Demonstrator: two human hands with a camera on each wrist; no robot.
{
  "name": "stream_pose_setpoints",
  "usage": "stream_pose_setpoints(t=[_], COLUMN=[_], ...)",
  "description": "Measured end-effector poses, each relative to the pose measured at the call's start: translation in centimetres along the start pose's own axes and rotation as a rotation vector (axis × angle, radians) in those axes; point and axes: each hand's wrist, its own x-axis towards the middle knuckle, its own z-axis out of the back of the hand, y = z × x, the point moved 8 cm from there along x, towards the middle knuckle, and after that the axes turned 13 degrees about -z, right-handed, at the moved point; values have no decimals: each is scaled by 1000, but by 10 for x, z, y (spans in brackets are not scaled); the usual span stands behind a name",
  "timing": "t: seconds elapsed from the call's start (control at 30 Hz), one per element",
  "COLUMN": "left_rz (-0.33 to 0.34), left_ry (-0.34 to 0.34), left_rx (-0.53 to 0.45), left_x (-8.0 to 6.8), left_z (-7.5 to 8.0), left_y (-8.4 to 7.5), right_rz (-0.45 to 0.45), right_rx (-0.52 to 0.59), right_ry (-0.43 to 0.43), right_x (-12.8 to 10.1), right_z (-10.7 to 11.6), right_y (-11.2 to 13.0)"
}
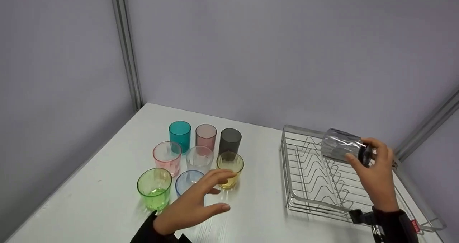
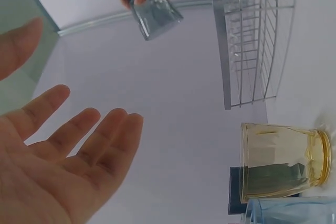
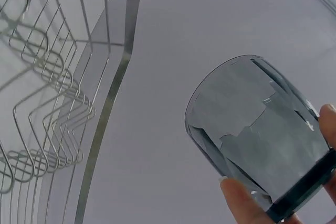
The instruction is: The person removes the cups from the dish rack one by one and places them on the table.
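My right hand [image 1: 373, 171] grips a smoky grey glass [image 1: 340, 146] by its base, tipped on its side above the wire dish rack [image 1: 315, 203]. The same glass [image 3: 257, 135] fills the right wrist view, and shows small at the top of the left wrist view [image 2: 155, 11]. My left hand [image 1: 197, 203] hovers open with fingers spread, just in front of the yellow glass [image 1: 230, 164] and over the blue glass [image 1: 186, 180]. In the left wrist view the yellow glass [image 2: 283, 161] lies beyond my open palm [image 2: 63, 166].
Several coloured glasses stand grouped on the white table [image 1: 258, 200]: green [image 1: 155, 187], pink [image 1: 167, 157], clear [image 1: 199, 158], teal [image 1: 180, 134], rose [image 1: 206, 135], dark grey [image 1: 230, 139]. Grey walls close the back and left. The rack sits near the table's right edge.
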Motion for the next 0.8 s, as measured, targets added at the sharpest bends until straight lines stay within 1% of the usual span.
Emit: stream_pose_setpoints(t=[0.07,0.13,0.3,0.37,0.5,0.6,0.7,0.8], left_rz=[10,8,-31,-45,-69,-68,-60,-69], left_ry=[-11,-27,-50,-51,-51,-50,-51,-52], left_rx=[-6,-11,-28,-39,-57,-76,-107,-136], left_x=[1,2,6,8,14,19,24,28], left_z=[0,1,-3,-5,-11,-16,-21,-25], left_y=[0,0,-2,-3,-5,-5,-5,-5], right_rz=[40,78,146,174,235,279,287,261], right_rx=[28,79,217,303,512,616,671,689], right_ry=[19,62,222,288,419,482,521,546], right_x=[-10,-20,-48,-58,-77,-89,-101,-112], right_z=[-5,-12,-31,-37,-50,-57,-65,-74], right_y=[7,14,25,29,37,45,51,54])
